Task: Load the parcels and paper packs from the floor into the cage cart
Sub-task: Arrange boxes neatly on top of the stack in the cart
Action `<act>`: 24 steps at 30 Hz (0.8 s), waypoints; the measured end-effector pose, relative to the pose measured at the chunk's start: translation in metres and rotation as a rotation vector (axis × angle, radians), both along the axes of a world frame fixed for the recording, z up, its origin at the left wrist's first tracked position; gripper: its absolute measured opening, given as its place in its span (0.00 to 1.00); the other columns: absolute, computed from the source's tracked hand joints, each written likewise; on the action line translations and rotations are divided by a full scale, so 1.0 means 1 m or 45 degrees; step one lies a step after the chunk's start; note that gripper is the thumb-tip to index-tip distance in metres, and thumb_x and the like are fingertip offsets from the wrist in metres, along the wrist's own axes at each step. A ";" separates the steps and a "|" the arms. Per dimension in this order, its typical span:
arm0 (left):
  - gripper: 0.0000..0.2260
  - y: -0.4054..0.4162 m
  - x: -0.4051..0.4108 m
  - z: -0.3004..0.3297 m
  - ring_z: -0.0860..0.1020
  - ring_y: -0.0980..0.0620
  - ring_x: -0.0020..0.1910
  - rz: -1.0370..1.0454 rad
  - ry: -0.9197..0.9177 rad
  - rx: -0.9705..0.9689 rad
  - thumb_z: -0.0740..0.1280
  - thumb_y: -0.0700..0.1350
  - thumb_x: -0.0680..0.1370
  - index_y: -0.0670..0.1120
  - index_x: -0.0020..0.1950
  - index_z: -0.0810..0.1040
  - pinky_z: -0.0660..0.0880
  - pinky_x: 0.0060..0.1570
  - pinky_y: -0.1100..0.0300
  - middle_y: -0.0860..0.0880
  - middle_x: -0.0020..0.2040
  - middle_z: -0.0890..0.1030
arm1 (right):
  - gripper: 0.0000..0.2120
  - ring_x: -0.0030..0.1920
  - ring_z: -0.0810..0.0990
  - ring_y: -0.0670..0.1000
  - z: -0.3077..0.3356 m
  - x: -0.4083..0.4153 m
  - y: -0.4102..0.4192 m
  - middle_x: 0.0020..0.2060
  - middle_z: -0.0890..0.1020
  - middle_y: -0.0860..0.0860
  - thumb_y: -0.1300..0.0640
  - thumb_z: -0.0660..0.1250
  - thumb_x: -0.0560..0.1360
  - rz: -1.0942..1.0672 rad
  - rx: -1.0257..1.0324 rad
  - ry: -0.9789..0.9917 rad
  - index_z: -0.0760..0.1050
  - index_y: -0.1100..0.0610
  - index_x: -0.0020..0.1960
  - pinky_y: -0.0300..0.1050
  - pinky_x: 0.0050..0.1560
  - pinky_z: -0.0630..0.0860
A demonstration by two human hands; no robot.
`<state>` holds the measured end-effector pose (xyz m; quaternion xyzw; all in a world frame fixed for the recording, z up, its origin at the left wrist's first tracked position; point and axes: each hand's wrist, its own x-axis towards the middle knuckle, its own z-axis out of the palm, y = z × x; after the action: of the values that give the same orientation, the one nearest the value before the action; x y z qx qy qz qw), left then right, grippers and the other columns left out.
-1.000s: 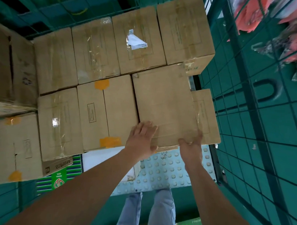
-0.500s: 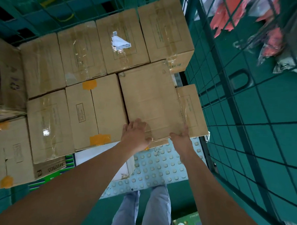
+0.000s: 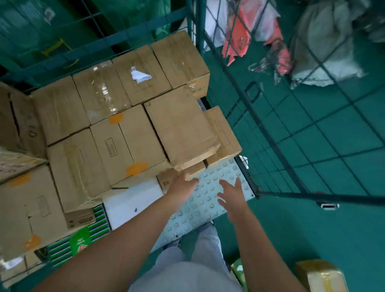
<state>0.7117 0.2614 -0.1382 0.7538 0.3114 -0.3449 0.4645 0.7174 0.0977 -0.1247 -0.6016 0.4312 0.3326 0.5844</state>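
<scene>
Parcels in brown cardboard filled most of the cage cart [image 3: 275, 147], packed edge to edge in rows under its green wire mesh. One plain cardboard box [image 3: 181, 127] lay on top of the stack at the near right, tilted slightly, overlapping a narrower taped box [image 3: 223, 134] just beside the mesh wall. To its left sat a carton with orange stickers [image 3: 125, 143], and behind it a box with a torn white label [image 3: 141, 77]. The cart's pale studded floor plate [image 3: 197, 208] showed bare at the front, next to a white flat box [image 3: 131, 200] and a green striped pack [image 3: 79, 242] under the cartons.

Both hands were empty and apart. The left hand [image 3: 182, 185] reached toward the lower front edge of the plain box, fingers loosely extended; whether it touched the cardboard I could not tell. The right hand [image 3: 232, 195] hovered over the studded plate with fingers spread.

On the green floor at lower right lay a yellow-taped parcel [image 3: 322, 284]. Beyond the mesh, orange and grey bags [image 3: 280, 39] were heaped.
</scene>
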 end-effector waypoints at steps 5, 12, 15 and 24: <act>0.26 -0.008 -0.063 0.046 0.74 0.50 0.63 0.004 0.026 -0.230 0.64 0.54 0.84 0.46 0.80 0.66 0.70 0.60 0.56 0.46 0.75 0.71 | 0.35 0.63 0.78 0.58 0.056 -0.082 -0.001 0.63 0.76 0.56 0.57 0.62 0.84 -0.169 -0.024 -0.059 0.47 0.47 0.84 0.52 0.63 0.77; 0.23 -0.019 -0.124 0.085 0.73 0.50 0.62 -0.183 0.019 -0.384 0.64 0.54 0.84 0.50 0.78 0.69 0.70 0.71 0.49 0.48 0.74 0.72 | 0.36 0.61 0.78 0.58 0.102 -0.181 -0.004 0.72 0.72 0.57 0.52 0.63 0.84 -0.391 -0.033 -0.173 0.47 0.50 0.84 0.52 0.61 0.77; 0.24 -0.034 -0.139 0.096 0.73 0.49 0.66 -0.278 0.006 -0.405 0.65 0.55 0.83 0.50 0.78 0.69 0.70 0.72 0.48 0.49 0.75 0.72 | 0.33 0.67 0.76 0.61 0.111 -0.211 -0.014 0.74 0.71 0.59 0.54 0.61 0.85 -0.488 -0.035 -0.169 0.48 0.52 0.84 0.54 0.65 0.75; 0.24 -0.124 -0.168 0.113 0.72 0.51 0.65 -0.761 -0.022 -0.425 0.63 0.54 0.84 0.49 0.78 0.68 0.71 0.70 0.51 0.53 0.74 0.72 | 0.30 0.62 0.78 0.56 0.131 -0.287 -0.070 0.70 0.74 0.54 0.49 0.63 0.84 -0.962 -0.055 -0.177 0.55 0.49 0.82 0.51 0.61 0.76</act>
<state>0.5436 0.1377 -0.0255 0.7281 0.0120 -0.5057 0.4626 0.4305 0.0274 0.0060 -0.4335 0.5888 0.0429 0.6808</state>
